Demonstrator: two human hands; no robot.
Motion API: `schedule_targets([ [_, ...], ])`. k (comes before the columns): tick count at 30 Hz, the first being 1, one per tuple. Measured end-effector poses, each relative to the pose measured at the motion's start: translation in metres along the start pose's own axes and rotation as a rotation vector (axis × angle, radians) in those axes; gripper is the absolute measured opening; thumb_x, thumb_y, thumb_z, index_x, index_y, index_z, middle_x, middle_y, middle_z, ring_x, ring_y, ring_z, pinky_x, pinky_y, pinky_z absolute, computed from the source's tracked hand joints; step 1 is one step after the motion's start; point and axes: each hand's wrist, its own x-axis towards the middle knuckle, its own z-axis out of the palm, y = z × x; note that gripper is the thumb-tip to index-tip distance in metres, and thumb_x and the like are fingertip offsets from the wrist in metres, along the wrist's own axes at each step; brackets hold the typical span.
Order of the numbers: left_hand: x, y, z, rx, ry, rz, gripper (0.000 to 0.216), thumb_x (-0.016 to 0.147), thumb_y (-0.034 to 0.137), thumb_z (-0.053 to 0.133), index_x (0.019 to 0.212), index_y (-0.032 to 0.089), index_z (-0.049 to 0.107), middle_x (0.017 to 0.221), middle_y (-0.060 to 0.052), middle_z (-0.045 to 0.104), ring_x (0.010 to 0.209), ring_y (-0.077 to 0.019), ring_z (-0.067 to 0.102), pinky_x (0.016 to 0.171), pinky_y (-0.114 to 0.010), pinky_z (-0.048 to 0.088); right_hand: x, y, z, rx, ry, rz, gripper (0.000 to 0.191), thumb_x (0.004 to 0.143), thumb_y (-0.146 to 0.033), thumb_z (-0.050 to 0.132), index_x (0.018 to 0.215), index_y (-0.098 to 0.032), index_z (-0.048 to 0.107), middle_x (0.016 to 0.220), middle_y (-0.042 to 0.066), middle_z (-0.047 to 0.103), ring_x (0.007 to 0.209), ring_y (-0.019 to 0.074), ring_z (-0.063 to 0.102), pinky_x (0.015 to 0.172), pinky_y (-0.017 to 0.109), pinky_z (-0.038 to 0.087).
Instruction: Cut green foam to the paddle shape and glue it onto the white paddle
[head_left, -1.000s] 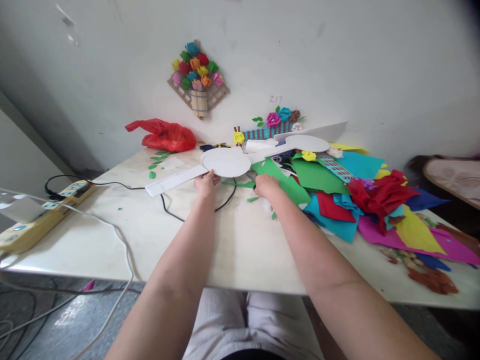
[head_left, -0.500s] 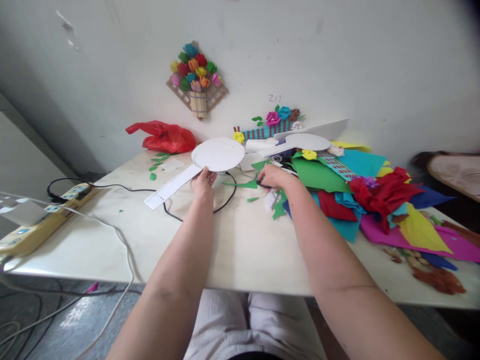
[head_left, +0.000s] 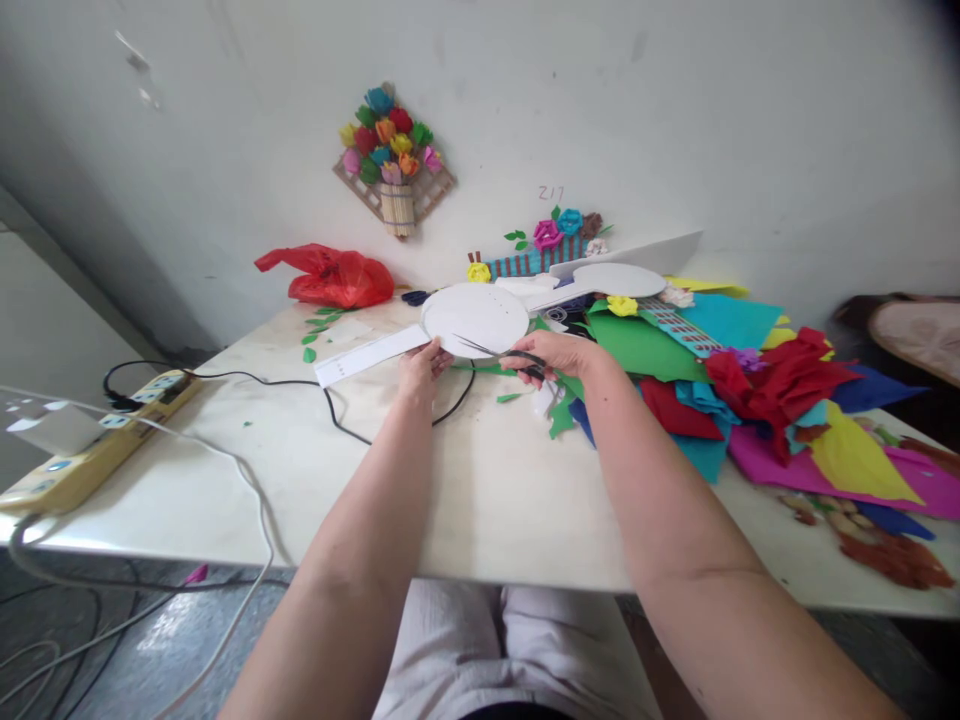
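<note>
My left hand [head_left: 426, 367] grips a white board cutout [head_left: 476, 318] where its round head meets a long straight handle. The cutout is held above the table, handle pointing left. In my right hand [head_left: 549, 357] is a pair of scissors [head_left: 480, 347] with black handles, the blades apart and pointing left, close to the lower edge of the round head. Whether the blades touch the board I cannot tell. A second white cutout [head_left: 619, 280] of like shape lies behind, to the right. Green paper scraps [head_left: 561, 415] lie below my right hand.
Coloured paper sheets [head_left: 652, 345] and crumpled red paper [head_left: 780, 385] are heaped on the right. A red plastic bag [head_left: 341, 277] sits at the back left. A black cable [head_left: 345, 430] crosses the table from a yellow power strip [head_left: 82, 455]. Paper flowers [head_left: 390, 135] hang on the wall.
My right hand has raised the scissors from the scraps, and their blades now point left toward the cutout. My left hand has moved the cutout slightly right and turned its handle flatter.
</note>
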Motion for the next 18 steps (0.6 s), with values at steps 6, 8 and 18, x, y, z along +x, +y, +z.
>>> schedule_targets([
  [6,-0.005,-0.003,0.002,0.128,-0.066,-0.01,0.013,0.064,0.008,0.067,0.074,0.012,0.059,0.054,-0.001,0.059,0.046,-0.0125,0.057,0.054,-0.027,0.052,0.013,0.007,0.006,0.081,0.08,-0.027,0.043,0.073,-0.052,0.07,0.072,-0.012,0.056,0.053,0.0,0.06,0.035,0.0049,0.05,0.028,0.015,0.026],
  [8,-0.006,-0.002,0.002,0.152,-0.075,-0.017,0.013,0.064,0.008,0.066,0.074,0.011,0.059,0.055,-0.002,0.06,0.047,-0.0134,0.058,0.057,-0.028,0.053,0.015,0.007,0.01,0.073,0.119,0.019,0.042,0.074,-0.052,0.07,0.07,-0.012,0.055,0.051,0.0,0.059,0.035,0.0047,0.049,0.028,0.015,0.026],
  [18,0.001,0.002,0.006,0.059,0.137,-0.153,0.031,0.089,0.036,0.046,0.106,0.011,0.052,0.069,-0.009,0.065,0.06,-0.0219,0.066,0.063,-0.035,0.055,0.018,0.01,0.015,0.05,0.113,0.074,0.045,0.07,-0.051,0.074,0.063,-0.014,0.049,0.046,0.0,0.057,0.035,0.0049,0.049,0.029,0.015,0.024],
])
